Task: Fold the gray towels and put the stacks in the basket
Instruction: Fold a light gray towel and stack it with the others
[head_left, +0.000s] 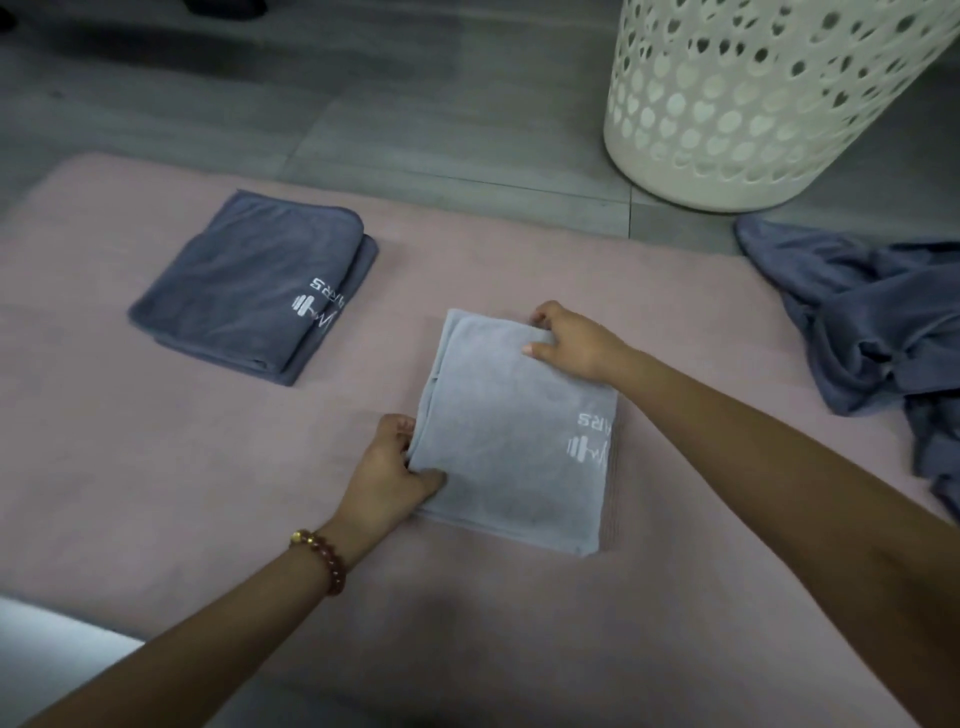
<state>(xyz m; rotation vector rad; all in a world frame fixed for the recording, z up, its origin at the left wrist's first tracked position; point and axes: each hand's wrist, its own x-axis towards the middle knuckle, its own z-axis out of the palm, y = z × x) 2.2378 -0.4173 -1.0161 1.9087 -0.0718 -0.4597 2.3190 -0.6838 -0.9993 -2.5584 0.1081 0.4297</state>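
A folded dark stack (254, 291) lies beyond our left hand (392, 467). Between our hands lies the folded light gray towel (509, 462): the left hand pinches its left edge, the right hand (571, 343) grips its far corner, with the basket (753, 104) beyond. Lifting from these two points alone may let the layers sag and unfold.

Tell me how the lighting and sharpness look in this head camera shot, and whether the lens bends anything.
Head view: dim, even light, no glare; a soft shadow falls on the pink mat between the forearms; the whole frame is slightly soft, the logo on the light gray towel only partly legible; the basket leans sideways, likely wide-angle distortion.
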